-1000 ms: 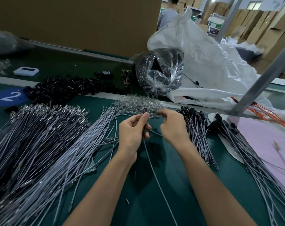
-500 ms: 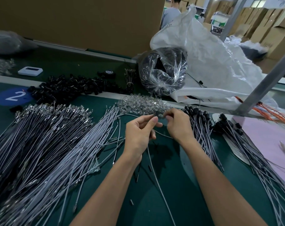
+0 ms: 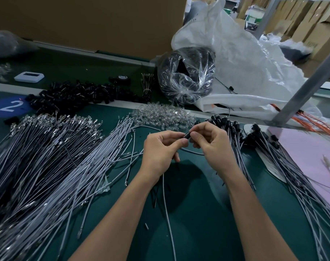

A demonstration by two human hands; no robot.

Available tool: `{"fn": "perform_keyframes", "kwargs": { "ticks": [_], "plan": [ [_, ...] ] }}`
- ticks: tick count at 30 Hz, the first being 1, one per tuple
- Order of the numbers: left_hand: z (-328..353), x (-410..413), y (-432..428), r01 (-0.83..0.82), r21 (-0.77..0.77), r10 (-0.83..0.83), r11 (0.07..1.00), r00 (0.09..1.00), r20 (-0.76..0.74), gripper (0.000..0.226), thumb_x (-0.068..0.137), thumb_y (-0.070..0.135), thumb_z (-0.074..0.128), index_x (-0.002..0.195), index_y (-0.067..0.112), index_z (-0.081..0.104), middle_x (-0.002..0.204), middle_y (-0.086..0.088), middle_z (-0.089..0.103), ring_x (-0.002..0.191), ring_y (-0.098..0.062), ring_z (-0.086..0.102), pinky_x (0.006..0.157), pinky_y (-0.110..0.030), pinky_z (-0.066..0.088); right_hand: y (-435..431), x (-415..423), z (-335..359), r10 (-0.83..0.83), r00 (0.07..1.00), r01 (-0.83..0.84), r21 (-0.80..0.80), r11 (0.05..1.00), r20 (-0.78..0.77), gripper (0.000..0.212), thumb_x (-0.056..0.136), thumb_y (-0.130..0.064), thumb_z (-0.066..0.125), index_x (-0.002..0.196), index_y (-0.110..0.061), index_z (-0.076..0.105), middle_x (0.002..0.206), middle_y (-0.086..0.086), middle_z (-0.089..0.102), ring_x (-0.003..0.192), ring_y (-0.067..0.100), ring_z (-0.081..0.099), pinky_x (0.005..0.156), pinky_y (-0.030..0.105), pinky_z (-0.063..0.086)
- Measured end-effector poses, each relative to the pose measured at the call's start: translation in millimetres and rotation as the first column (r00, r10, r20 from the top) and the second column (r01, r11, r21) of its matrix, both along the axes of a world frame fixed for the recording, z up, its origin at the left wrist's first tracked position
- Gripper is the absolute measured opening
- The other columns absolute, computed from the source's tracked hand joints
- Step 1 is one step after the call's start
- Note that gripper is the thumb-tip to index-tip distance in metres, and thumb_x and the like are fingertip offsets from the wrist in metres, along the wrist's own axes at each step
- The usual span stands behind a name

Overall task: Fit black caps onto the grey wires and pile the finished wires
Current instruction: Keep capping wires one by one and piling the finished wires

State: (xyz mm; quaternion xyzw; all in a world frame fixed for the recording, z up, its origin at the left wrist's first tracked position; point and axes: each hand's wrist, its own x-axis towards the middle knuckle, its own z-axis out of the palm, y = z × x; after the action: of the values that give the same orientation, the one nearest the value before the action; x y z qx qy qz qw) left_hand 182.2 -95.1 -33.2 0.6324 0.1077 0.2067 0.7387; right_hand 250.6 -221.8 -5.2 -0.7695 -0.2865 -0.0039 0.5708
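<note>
Where the hands meet, the right hand (image 3: 211, 146) pinches a black cap (image 3: 187, 136) and the left hand (image 3: 160, 151) pinches the grey wire (image 3: 166, 204) close to its tip. The short grip probably keeps the end from buckling when pushed in. Wire's tail trails nearward over the green mat (image 3: 198, 232). Piled just right of the hands, capped wires (image 3: 234, 140); left, bare wires (image 3: 75, 166); far left, loose caps (image 3: 81, 93). Supply on one side, output on the other. Far centre, a clear bag (image 3: 186, 78) holds dark coiled goods, not identifiable; white sack (image 3: 245, 63) to its right, contents hidden.
</note>
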Motion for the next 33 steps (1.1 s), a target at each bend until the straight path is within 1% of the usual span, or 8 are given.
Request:
{"fn": "perform_keyframes", "kwargs": {
  "ticks": [2, 5, 8, 11, 14, 20, 27, 33],
  "plan": [
    [-1, 0, -1, -0.001, 0.033, 0.001, 0.999, 1.0, 0.004, 0.015, 0.08, 0.005, 0.077, 0.082, 0.02, 0.075, 0.069, -0.005, 0.074, 0.036, -0.012, 0.052, 0.04, -0.019, 0.04, -4, 2, 1, -0.029, 0.998, 0.03, -0.036, 0.999, 0.047, 0.022, 0.088, 0.0, 0.067, 0.079, -0.02, 0.068, 0.068, -0.003, 0.068, 0.058, 0.003, 0.062, 0.06, 0.017, 0.051],
    [-1, 1, -2, -0.005, 0.134, 0.004, 0.991, 1.0, 0.009, 0.02, 0.081, 0.002, 0.076, 0.082, 0.022, 0.074, 0.065, -0.002, 0.073, 0.039, -0.012, 0.057, 0.04, -0.019, 0.042, -8, 4, 3, -0.039, 0.999, 0.041, -0.068, 0.997, 0.039, 0.017, 0.087, -0.003, 0.07, 0.077, -0.018, 0.071, 0.062, -0.004, 0.067, 0.053, 0.003, 0.059, 0.058, 0.016, 0.049],
    [-2, 2, -3, 0.027, 0.148, -0.029, 0.989, 0.999, 0.016, 0.018, 0.082, -0.003, 0.073, 0.088, 0.014, 0.074, 0.062, -0.002, 0.07, 0.045, -0.013, 0.063, 0.045, -0.021, 0.049, -11, 7, 3, -0.012, 1.0, 0.012, -0.082, 0.997, -0.001, 0.01, 0.087, -0.002, 0.069, 0.08, -0.009, 0.072, 0.063, 0.002, 0.067, 0.054, 0.006, 0.059, 0.057, 0.017, 0.048],
    [-3, 3, -4, 0.055, 0.118, -0.058, 0.991, 0.998, 0.018, 0.018, 0.082, -0.006, 0.072, 0.093, 0.008, 0.074, 0.062, -0.002, 0.07, 0.054, -0.015, 0.069, 0.051, -0.021, 0.053, -12, 7, 4, 0.027, 0.993, -0.03, -0.024, 0.999, -0.114, 0.009, 0.087, 0.001, 0.068, 0.084, -0.007, 0.071, 0.068, 0.005, 0.069, 0.058, 0.01, 0.062, 0.057, 0.017, 0.048],
    [-3, 4, -4, 0.055, 0.116, -0.06, 0.992, 0.997, 0.039, 0.017, 0.082, -0.006, 0.072, 0.096, 0.003, 0.074, 0.069, -0.009, 0.072, 0.061, -0.017, 0.072, 0.058, -0.024, 0.057, -15, 8, 4, 0.058, 0.979, -0.052, 0.034, 0.998, -0.197, 0.005, 0.085, 0.001, 0.068, 0.081, -0.002, 0.067, 0.062, 0.002, 0.067, 0.054, 0.009, 0.06, 0.054, 0.017, 0.048],
    [-3, -1, -5, 0.091, 0.087, -0.097, 0.992, 0.993, 0.071, 0.017, 0.081, -0.007, 0.071, 0.095, 0.002, 0.074, 0.07, -0.011, 0.072, 0.062, -0.018, 0.072, 0.062, -0.027, 0.06, -21, 8, 1, 0.172, 0.917, -0.113, 0.179, 0.977, -0.359, 0.018, 0.071, -0.018, 0.072, 0.077, -0.003, 0.064, 0.061, 0.007, 0.066, 0.054, 0.015, 0.056, 0.054, 0.019, 0.047],
    [-1, -1, -4, 0.089, 0.051, -0.094, 0.995, 0.991, 0.098, 0.017, 0.082, -0.008, 0.07, 0.091, 0.006, 0.073, 0.067, -0.005, 0.073, 0.061, -0.018, 0.072, 0.06, -0.026, 0.059, -17, 6, -5, 0.208, 0.914, -0.12, 0.257, 0.959, -0.348, 0.015, 0.072, -0.015, 0.071, 0.074, -0.004, 0.062, 0.06, 0.006, 0.066, 0.05, 0.012, 0.055, 0.05, 0.018, 0.044],
    [0, 0, -5, 0.08, -0.015, -0.078, 0.997, 0.991, 0.11, 0.016, 0.083, -0.008, 0.069, 0.086, 0.008, 0.073, 0.069, -0.004, 0.074, 0.061, -0.017, 0.072, 0.058, -0.023, 0.057, -12, 7, -8, 0.216, 0.92, -0.116, 0.299, 0.947, -0.328, 0.009, 0.072, -0.015, 0.072, 0.071, -0.01, 0.064, 0.064, 0.007, 0.069, 0.049, 0.012, 0.056, 0.051, 0.019, 0.046]
  ]
}}
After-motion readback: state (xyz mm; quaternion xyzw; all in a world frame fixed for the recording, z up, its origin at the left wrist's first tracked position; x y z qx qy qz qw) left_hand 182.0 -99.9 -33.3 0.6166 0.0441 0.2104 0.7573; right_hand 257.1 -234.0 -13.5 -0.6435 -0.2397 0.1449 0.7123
